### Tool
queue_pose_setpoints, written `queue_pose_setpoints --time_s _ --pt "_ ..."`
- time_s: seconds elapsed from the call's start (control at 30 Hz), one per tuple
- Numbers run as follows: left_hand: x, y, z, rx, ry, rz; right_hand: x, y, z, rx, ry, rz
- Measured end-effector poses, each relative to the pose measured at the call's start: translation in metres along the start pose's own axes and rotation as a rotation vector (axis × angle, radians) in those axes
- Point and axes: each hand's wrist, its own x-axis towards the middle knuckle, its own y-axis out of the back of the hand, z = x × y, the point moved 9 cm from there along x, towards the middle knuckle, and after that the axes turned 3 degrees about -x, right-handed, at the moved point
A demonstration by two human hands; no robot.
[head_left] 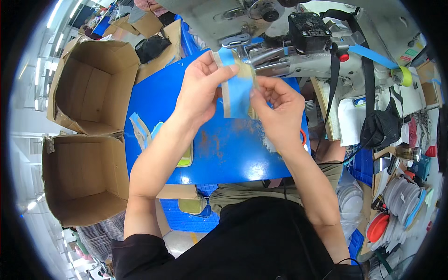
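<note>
Between my two hands, a blue fabric piece with beige edging is held up just in front of the sewing machine. My left hand pinches its left side, thumb lying across the front. On the right edge, the thumb and fingers of my right hand close on the same piece. A yellowish patch shows near its top, partly blurred. Beneath lies the blue work table, worn in the middle. Another blue and beige fabric piece rests by my left forearm, which partly covers a yellow-green piece.
Two open cardboard boxes stand along the table's left side. A black motor box and a blue strip leading to a yellow-green tape roll are at upper right. White discs crowd a shelf at right.
</note>
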Motion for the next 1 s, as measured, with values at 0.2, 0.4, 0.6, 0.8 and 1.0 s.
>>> queue_pose_setpoints --time_s 0.2,0.4,0.6,0.8,1.0 --pt "0.013 0.000 0.011 -0.053 0.004 0.038 0.012 -0.008 -0.012 0.220 -0.149 -0.094" --pt "-0.029 -0.014 -0.004 -0.049 0.102 0.034 0.003 -0.004 -0.009 0.222 -0.187 -0.117" --pt "-0.033 -0.010 -0.018 -0.271 0.277 0.010 0.000 -0.004 -0.003 0.232 -0.119 -0.152" --pt "-0.036 -0.010 -0.021 -0.351 0.339 0.059 -0.001 -0.002 0.003 0.247 -0.119 -0.173" --pt "-0.030 -0.011 -0.018 -0.185 0.236 0.099 -0.007 -0.001 0.005 0.265 -0.169 -0.174"
